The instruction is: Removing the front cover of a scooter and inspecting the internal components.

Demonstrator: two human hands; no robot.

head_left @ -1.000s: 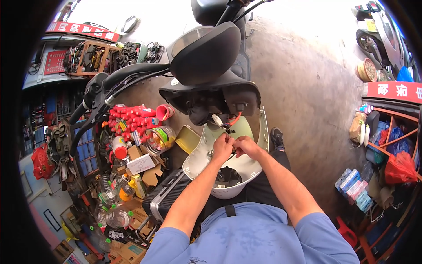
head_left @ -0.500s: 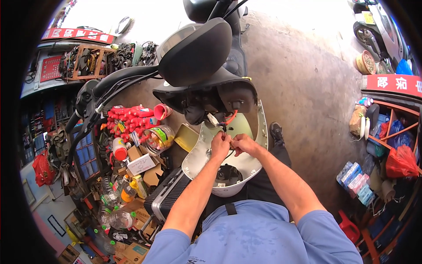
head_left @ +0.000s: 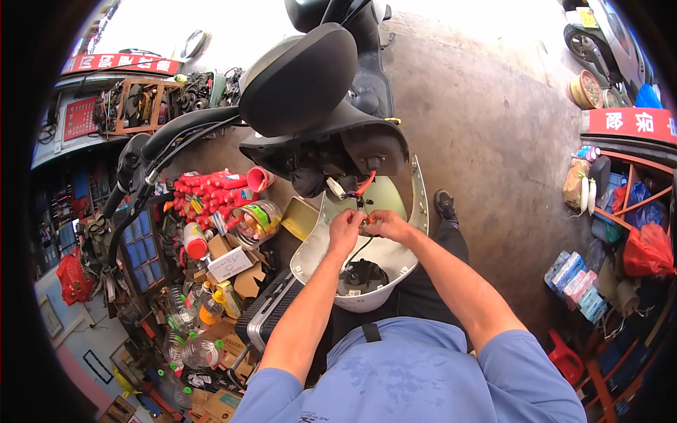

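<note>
While the left hand (head_left: 345, 227) and right hand (head_left: 390, 225) meet over the white shell (head_left: 306, 257), the grip of each is pinched nearly together, fingertips on thin wires (head_left: 361, 204) between them, though which strand each one has is too small to tell. Just above the grip, an orange cable (head_left: 367, 184) and a white connector (head_left: 335, 187) hang by the scooter (head_left: 381, 146); below it, a black cable (head_left: 361, 249) runs toward the black fitting (head_left: 364, 276) inside the shell. Left of the grip stands a yellow bin (head_left: 300, 219), with a black case (head_left: 271, 304) lower down.
</note>
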